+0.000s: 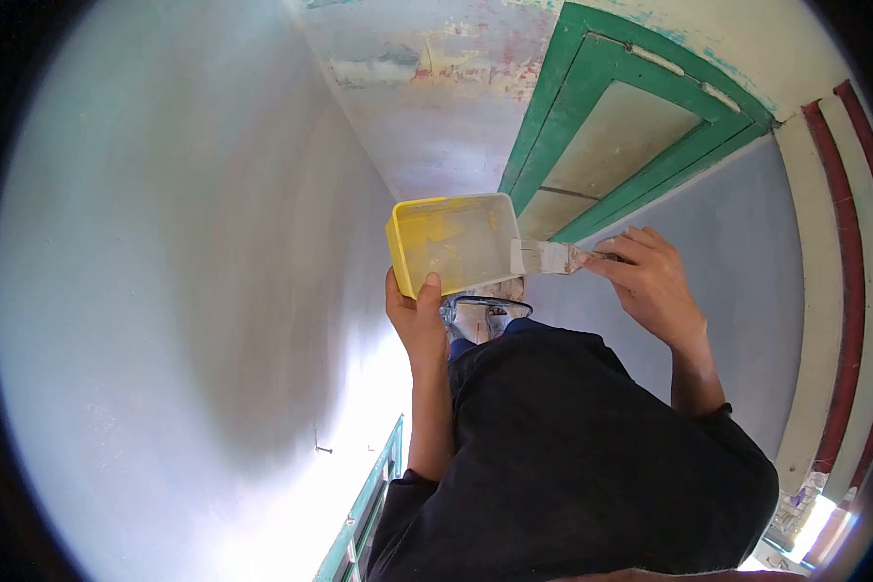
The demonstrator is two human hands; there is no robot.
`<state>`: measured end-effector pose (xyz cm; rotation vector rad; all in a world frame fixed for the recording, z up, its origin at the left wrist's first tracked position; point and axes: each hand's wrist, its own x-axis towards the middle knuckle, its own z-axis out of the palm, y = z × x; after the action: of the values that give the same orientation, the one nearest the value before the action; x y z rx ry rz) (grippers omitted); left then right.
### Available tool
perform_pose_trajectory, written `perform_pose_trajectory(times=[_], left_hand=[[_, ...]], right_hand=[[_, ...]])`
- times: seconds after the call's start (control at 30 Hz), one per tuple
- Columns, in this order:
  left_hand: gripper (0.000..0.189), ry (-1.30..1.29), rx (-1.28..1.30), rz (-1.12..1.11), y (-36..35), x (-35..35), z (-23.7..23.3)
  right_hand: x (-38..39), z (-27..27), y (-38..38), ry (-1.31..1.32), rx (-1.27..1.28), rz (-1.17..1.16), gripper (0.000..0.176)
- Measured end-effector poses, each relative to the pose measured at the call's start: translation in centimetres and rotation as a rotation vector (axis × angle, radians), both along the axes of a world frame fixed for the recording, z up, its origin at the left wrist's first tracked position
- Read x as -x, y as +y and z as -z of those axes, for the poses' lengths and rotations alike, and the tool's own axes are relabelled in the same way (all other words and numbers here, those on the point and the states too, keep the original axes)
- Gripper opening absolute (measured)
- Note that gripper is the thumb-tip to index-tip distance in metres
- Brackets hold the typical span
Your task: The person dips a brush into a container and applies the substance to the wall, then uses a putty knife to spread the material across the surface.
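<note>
My left hand (415, 315) grips the lower left corner of a yellow plastic tub (403, 262), its thumb over the rim. Whitish paint coats much of the inside of the tub, which is tilted towards me. My right hand (647, 281) is closed round the handle of a paintbrush (560, 258). White paint covers the bristles, and their tip meets the right rim of the tub. Part of the brush handle is hidden by my fingers.
A green-framed door (592, 107) stands ahead, beside a wall with peeling paint (427, 68). Close on my left is a pale wall (116, 242) with a nail (321, 447) in it. Below the tub, a dark-rimmed bucket (495, 303) shows partly. Dark red bars (844, 291) run along the right.
</note>
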<state>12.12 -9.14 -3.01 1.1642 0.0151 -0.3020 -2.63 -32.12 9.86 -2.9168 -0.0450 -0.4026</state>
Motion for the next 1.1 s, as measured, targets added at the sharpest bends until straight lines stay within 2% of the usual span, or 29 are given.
perform_pose_trajectory(times=[0.2, 0.3, 0.37, 0.4, 0.47, 0.5, 0.57, 0.8, 0.87, 0.97, 1.1], left_hand=[[0.046, 0.012, 0.008, -0.024, 0.3, -0.2, 0.1], [0.045, 0.019, 0.026, -0.025, 0.4, -0.2, 0.8], [0.044, -0.010, -0.070, -0.007, 0.3, 0.1, 1.0], [0.044, -0.014, -0.068, -0.009, 0.2, 0.2, 1.1], [0.044, 0.005, -0.029, 0.027, 0.1, 0.4, 1.3], [0.044, -0.001, -0.024, 0.024, 0.0, 0.6, 1.4], [0.043, 0.049, -0.025, 0.038, -0.2, 0.8, 1.4], [0.044, 0.067, -0.038, 0.043, 0.6, 0.9, 2.5], [0.044, 0.072, -0.038, 0.022, 1.2, 1.0, 2.9], [0.045, 0.107, -0.060, -0.013, 2.5, 1.1, 3.7], [0.046, 0.135, -0.059, -0.069, 4.1, 1.8, 3.9]], right_hand=[[0.1, -0.4, -0.6, -0.129, 0.003, -0.022, 0.032], [0.1, -0.3, -0.9, -0.117, -0.136, 0.037, 0.027], [-0.2, 0.5, -1.1, -0.186, -0.341, 0.068, 0.017], [-0.2, 1.3, -1.3, -0.189, -0.340, 0.066, 0.017], [-0.1, 3.4, -1.8, -0.008, -0.820, 0.306, 0.012], [-0.3, 3.8, -1.9, -0.013, -0.815, 0.301, 0.012], [-0.9, 4.2, -1.9, 0.099, -1.098, 0.266, 0.019], [-2.2, 6.4, -1.6, 0.217, -1.334, 0.214, 0.024], [-2.9, 7.1, -1.6, 0.264, -1.486, 0.142, 0.027], [-5.5, 6.9, -0.2, 0.212, -1.589, 0.125, 0.025], [-10.6, 9.3, 0.8, 0.158, -1.741, 0.013, 0.026]])
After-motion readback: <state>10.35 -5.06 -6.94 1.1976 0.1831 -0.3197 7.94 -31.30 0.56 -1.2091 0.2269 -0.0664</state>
